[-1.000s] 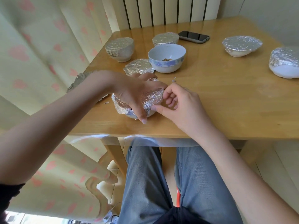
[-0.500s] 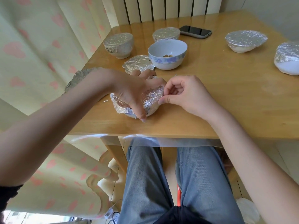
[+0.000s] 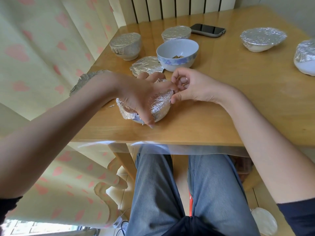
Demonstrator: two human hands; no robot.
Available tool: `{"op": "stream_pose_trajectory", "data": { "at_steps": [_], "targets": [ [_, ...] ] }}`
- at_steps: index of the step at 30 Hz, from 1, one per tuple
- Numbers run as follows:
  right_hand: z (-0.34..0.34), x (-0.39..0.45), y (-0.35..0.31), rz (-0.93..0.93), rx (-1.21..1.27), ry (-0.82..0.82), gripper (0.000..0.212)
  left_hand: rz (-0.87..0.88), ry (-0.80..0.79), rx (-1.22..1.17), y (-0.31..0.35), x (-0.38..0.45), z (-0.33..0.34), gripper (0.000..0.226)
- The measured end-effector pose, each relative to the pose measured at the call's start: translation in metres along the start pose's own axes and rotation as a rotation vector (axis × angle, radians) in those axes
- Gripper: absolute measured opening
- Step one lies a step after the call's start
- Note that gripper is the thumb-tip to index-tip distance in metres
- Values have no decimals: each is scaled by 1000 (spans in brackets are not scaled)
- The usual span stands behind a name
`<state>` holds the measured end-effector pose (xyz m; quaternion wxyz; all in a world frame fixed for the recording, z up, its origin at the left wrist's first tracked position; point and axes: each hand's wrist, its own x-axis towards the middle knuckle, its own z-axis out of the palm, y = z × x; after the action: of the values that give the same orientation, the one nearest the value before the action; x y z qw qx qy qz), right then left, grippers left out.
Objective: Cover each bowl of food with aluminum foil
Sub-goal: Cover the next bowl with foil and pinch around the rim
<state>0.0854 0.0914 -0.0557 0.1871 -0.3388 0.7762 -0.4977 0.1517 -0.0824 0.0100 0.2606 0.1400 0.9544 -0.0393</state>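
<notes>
A small bowl wrapped in crinkled foil [image 3: 159,104] sits near the table's front edge. My left hand [image 3: 141,97] lies over its top, fingers curled down round the foil, thumb at the near rim. My right hand [image 3: 189,87] pinches the foil edge at the bowl's right rim. Behind them stands an uncovered white bowl with a blue pattern [image 3: 177,55] holding a bit of brown food. A loose foil sheet [image 3: 146,65] lies to its left.
Foil-covered bowls stand at the back left [image 3: 126,45], back middle [image 3: 176,33], back right [image 3: 262,39] and far right edge [image 3: 305,57]. A black phone [image 3: 208,30] lies at the back. More crumpled foil [image 3: 83,80] hangs over the wooden table's [image 3: 221,108] left edge.
My right hand moved from the bowl's near right side up to its far right rim, still working the foil edge. My left hand stayed on top of the bowl.
</notes>
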Motion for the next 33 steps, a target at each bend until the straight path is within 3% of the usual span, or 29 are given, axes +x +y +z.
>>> {"op": "stream_pose_trajectory", "data": {
  "at_steps": [4, 8, 14, 17, 24, 27, 31, 33],
  "targets": [
    [-2, -1, -1, -17, 20, -29, 56, -2, -2, -10, 0, 0, 0, 105],
    [-2, -9, -1, 21, -3, -52, 43, -76, 40, -38, 1, -2, 3, 100],
    [16, -46, -1, 24, -159, 265, 52, -156, -78, -12, 1, -11, -4, 136],
    [37, -67, -7, 10, -228, 406, 58, -123, -74, 11, -5, -20, -14, 142],
    [64, -61, -19, 10, -415, 444, 43, -5, -99, -15, -9, -14, -11, 127],
    [62, -54, -15, -16, -363, 458, 35, 10, -81, -23, -13, -11, -8, 124],
    [50, -51, -10, -52, -149, 310, 26, 12, -99, -23, -19, -8, -9, 130],
    [42, -53, -4, -28, -104, 313, 18, 36, -75, -84, -27, -10, -8, 129]
  ]
}}
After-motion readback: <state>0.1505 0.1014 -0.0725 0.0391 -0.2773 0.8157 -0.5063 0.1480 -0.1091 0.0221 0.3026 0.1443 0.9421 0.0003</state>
